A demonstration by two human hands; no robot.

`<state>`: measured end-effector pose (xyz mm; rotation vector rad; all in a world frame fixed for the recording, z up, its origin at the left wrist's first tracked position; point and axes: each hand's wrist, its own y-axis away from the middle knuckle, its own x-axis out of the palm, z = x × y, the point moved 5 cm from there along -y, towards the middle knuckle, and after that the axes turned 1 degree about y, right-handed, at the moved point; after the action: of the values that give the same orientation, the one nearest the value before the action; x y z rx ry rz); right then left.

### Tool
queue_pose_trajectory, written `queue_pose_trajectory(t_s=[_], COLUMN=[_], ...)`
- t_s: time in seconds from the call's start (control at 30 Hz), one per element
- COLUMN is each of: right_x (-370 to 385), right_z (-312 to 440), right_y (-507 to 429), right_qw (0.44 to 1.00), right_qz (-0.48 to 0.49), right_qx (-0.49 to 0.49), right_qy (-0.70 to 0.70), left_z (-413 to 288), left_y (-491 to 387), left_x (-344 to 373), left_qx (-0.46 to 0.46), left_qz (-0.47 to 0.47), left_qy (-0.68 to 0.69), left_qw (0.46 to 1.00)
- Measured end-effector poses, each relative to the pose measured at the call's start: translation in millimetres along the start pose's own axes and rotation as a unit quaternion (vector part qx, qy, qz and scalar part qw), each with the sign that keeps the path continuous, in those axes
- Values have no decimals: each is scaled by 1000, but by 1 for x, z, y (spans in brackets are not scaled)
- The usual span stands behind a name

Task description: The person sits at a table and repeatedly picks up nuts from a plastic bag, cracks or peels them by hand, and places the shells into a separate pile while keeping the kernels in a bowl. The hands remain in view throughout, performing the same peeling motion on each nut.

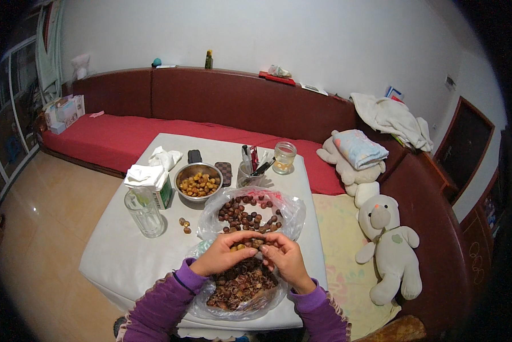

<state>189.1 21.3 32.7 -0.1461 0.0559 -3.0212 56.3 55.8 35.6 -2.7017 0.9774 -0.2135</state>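
My left hand (pixel 228 253) and my right hand (pixel 284 255) meet fingertip to fingertip over the table, with a small brown chestnut (pixel 257 243) pinched between them. The fingers hide part of it. Just below my hands, a clear plastic bag (pixel 234 315) lies spread, filled with broken chestnut shells (pixel 241 288). Beyond them is a second clear bag (pixel 296 213), with many whole brown chestnuts (pixel 251 220) in it. Yellow peeled chestnuts (pixel 199 184) fill part of a metal bowl (pixel 187 196) behind on the left. Several loose chestnuts (pixel 185 225) lie left of the bags.
A glass mug (pixel 145 216) and a tissue box (pixel 164 192) stand at left on the white-covered table (pixel 123 256). Behind are a pen holder (pixel 248 177), a patterned case (pixel 224 173) and a glass jar (pixel 284 158). White teddy bear (pixel 390 248) sits on the sofa (pixel 239 92).
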Motion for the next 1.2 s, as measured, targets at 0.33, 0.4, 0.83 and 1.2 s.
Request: queue_pose_trajectory(t_s=[0.33, 0.4, 0.83, 1.2], right_x=[3, 4, 8, 4], right_z=[-2, -2, -14, -13], right_y=[-1, -1, -1, -1], right_qw=[999, 999, 997, 996], right_qz=[31, 40, 50, 41], right_qx=[-3, -2, 44, 36], right_qy=[4, 16, 29, 73], left_z=[-22, -25, -15, -10], left_y=[2, 3, 5, 6], left_x=[8, 8, 3, 10], left_qx=[141, 165, 181, 195], left_qz=[-22, -20, 8, 15], left_qy=[-195, -219, -309, -335], left_qw=[970, 961, 934, 922])
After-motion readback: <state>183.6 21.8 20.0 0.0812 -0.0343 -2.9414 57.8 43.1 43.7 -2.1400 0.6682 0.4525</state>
